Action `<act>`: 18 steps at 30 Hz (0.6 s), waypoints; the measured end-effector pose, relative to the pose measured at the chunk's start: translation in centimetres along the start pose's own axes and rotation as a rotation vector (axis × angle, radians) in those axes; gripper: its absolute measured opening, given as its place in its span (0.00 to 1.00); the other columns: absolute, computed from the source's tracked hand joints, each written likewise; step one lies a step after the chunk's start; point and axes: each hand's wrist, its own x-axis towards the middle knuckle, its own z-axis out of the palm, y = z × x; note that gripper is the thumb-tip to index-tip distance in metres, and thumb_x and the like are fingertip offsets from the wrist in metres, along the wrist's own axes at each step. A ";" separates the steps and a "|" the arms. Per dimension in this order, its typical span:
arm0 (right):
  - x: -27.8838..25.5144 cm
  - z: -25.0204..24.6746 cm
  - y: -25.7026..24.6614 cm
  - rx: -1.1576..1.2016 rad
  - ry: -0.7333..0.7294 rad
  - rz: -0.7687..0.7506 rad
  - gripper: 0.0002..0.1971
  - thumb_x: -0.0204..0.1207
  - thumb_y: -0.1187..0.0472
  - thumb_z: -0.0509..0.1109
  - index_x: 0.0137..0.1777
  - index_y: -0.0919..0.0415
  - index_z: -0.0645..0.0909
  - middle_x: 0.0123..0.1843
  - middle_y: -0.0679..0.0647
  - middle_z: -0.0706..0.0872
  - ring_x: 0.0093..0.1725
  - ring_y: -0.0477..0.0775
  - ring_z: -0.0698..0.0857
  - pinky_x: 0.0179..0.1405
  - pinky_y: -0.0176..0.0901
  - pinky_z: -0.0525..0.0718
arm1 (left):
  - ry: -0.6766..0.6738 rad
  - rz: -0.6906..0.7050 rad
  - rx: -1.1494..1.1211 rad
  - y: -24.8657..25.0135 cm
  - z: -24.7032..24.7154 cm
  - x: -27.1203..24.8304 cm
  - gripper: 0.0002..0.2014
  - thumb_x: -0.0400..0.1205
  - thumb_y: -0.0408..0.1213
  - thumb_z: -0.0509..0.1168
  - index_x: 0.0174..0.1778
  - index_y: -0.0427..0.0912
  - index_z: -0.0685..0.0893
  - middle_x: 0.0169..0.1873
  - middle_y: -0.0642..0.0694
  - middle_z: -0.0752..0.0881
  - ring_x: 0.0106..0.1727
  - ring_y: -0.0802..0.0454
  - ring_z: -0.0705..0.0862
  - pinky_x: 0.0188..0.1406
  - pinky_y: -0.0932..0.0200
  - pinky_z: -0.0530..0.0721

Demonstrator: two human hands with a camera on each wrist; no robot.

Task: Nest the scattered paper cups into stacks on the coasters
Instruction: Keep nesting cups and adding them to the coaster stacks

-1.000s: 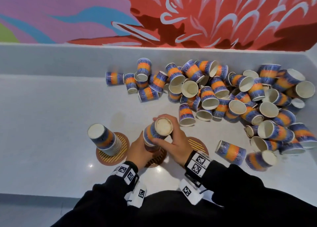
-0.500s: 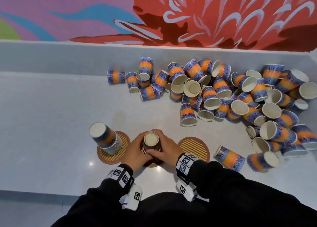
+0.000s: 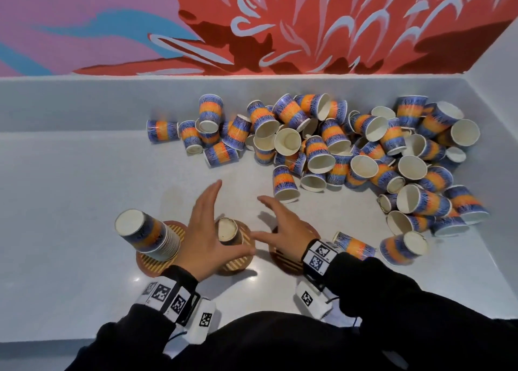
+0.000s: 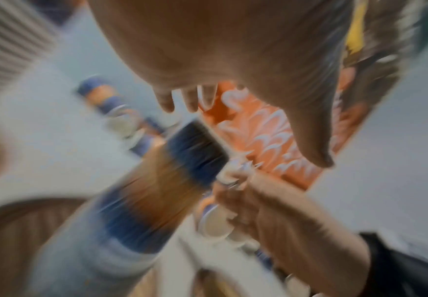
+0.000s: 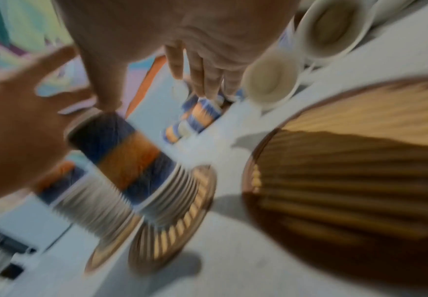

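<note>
Left hand [image 3: 206, 230] and right hand [image 3: 283, 230], fingers spread

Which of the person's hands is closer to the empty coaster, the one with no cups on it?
Right. The right hand hovers open directly above the empty coaster, covering part of it. The left hand is farther off, open beside the middle stack on the next coaster.

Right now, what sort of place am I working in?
Probably a café or drinks counter, though that is a guess: a pale counter set into a corner, a bold painted flower mural behind it, and branded paper cups heaped by slatted coasters.
</note>
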 end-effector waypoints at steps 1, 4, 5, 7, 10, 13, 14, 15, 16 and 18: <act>-0.8 -1.6 0.2 -0.033 0.070 -0.011 0.38 0.73 0.42 0.82 0.81 0.40 0.69 0.81 0.46 0.76 0.77 0.45 0.76 0.73 0.41 0.76 | 0.044 0.090 0.026 1.7 -0.5 0.5 0.61 0.65 0.64 0.84 0.89 0.66 0.52 0.88 0.56 0.60 0.88 0.53 0.62 0.85 0.51 0.64; -3.7 -6.0 1.7 -0.055 0.242 -0.057 0.24 0.76 0.50 0.82 0.70 0.43 0.79 0.72 0.44 0.81 0.71 0.42 0.79 0.72 0.35 0.77 | 0.101 0.317 0.084 7.1 -0.7 2.5 0.41 0.77 0.61 0.76 0.84 0.51 0.71 0.81 0.50 0.73 0.83 0.53 0.70 0.82 0.61 0.66; -4.8 -7.3 2.5 -0.082 0.284 -0.049 0.21 0.77 0.52 0.82 0.68 0.46 0.81 0.72 0.46 0.82 0.73 0.44 0.78 0.74 0.40 0.77 | 0.078 0.373 0.098 8.6 -0.1 3.3 0.35 0.79 0.58 0.75 0.81 0.49 0.76 0.78 0.50 0.76 0.80 0.53 0.73 0.80 0.62 0.68; -6.8 -9.5 4.2 -0.183 0.368 0.009 0.20 0.77 0.53 0.82 0.67 0.50 0.84 0.75 0.49 0.80 0.78 0.49 0.75 0.78 0.45 0.72 | -0.014 0.459 0.115 10.8 1.8 4.8 0.27 0.81 0.52 0.75 0.74 0.48 0.82 0.72 0.49 0.81 0.75 0.51 0.77 0.75 0.59 0.74; -10.0 -12.4 6.9 -0.324 0.559 0.119 0.22 0.73 0.56 0.84 0.66 0.52 0.84 0.77 0.54 0.79 0.79 0.55 0.73 0.75 0.38 0.64 | -0.249 0.511 0.203 12.0 6.7 6.8 0.26 0.80 0.50 0.76 0.74 0.49 0.81 0.70 0.49 0.82 0.72 0.49 0.79 0.70 0.48 0.79; -13.3 -14.4 9.6 -0.365 0.743 0.216 0.27 0.68 0.56 0.87 0.66 0.55 0.84 0.70 0.56 0.81 0.72 0.61 0.77 0.70 0.47 0.70 | -0.510 0.437 0.361 11.5 13.0 8.1 0.33 0.79 0.50 0.77 0.80 0.52 0.75 0.75 0.49 0.78 0.74 0.46 0.77 0.72 0.44 0.79; -14.0 -14.5 10.4 -0.359 0.771 0.244 0.28 0.66 0.56 0.87 0.66 0.55 0.83 0.68 0.56 0.82 0.70 0.62 0.78 0.69 0.53 0.74 | -0.582 0.389 0.398 10.8 14.6 8.3 0.36 0.77 0.49 0.78 0.82 0.53 0.73 0.77 0.48 0.76 0.75 0.45 0.76 0.73 0.43 0.78; -14.7 -14.5 11.2 -0.341 0.796 0.280 0.30 0.65 0.56 0.88 0.66 0.56 0.82 0.66 0.56 0.82 0.67 0.63 0.79 0.67 0.58 0.77 | -0.653 0.349 0.423 10.2 16.3 8.5 0.40 0.76 0.49 0.79 0.83 0.53 0.71 0.78 0.48 0.75 0.75 0.44 0.76 0.74 0.42 0.78; -15.3 -14.4 12.1 -0.303 0.821 0.332 0.32 0.64 0.56 0.88 0.68 0.55 0.80 0.65 0.56 0.82 0.66 0.63 0.80 0.66 0.61 0.79 | -0.714 0.320 0.449 9.7 17.7 8.5 0.43 0.74 0.48 0.80 0.84 0.54 0.69 0.78 0.48 0.74 0.75 0.44 0.76 0.75 0.40 0.78; -16.2 -14.0 13.4 -0.202 0.844 0.431 0.37 0.64 0.56 0.89 0.72 0.55 0.78 0.65 0.56 0.81 0.66 0.62 0.79 0.66 0.59 0.79 | -0.781 0.284 0.489 8.7 19.9 8.4 0.46 0.73 0.44 0.81 0.85 0.56 0.66 0.79 0.48 0.73 0.76 0.43 0.76 0.76 0.38 0.78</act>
